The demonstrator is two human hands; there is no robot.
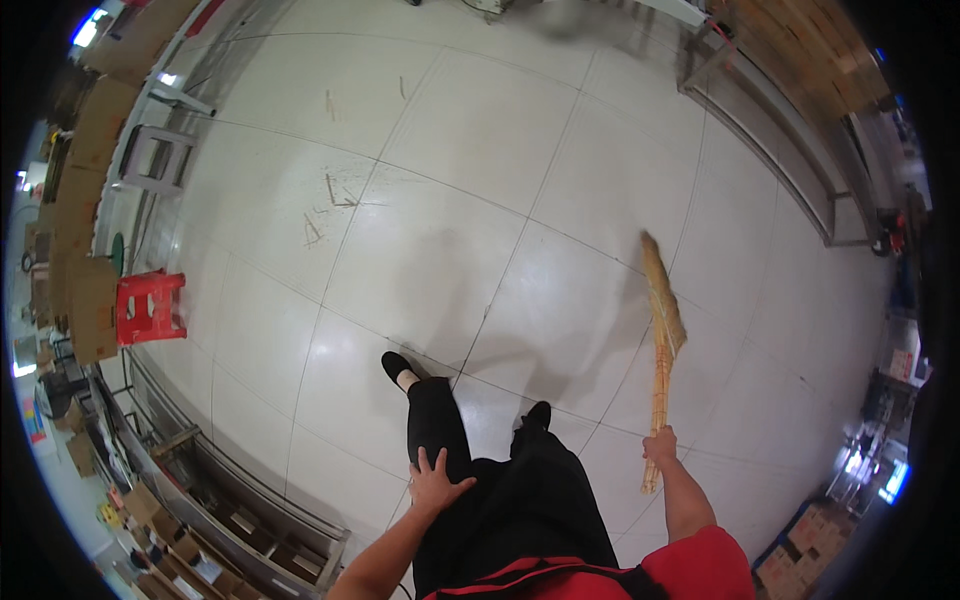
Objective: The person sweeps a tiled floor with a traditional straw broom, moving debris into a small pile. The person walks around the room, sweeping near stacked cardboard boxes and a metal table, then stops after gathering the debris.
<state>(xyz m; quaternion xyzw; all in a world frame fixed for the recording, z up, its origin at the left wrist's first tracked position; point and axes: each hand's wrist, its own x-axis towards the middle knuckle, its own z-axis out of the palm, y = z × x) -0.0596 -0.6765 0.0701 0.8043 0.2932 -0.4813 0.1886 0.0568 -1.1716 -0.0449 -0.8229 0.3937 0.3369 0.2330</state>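
A straw broom (660, 330) is in my right hand (660, 443), whose fingers wrap round the lower part of its pale handle. The bristle end points forward, away from me, over the tiled floor (450, 260); whether it touches the tiles I cannot tell. A short stub of handle sticks out behind my fist. My left hand (433, 487) holds nothing and has its fingers spread, resting on or close over my black trousers at the left thigh.
On the left stand a red plastic stool (152, 306) and a grey stool (160, 158) beside stacked cardboard boxes (90, 310). Brown marks (338, 192) show on the floor ahead. A metal-framed bench (770, 140) stands far right, and a long metal frame (230, 490) runs at the near left.
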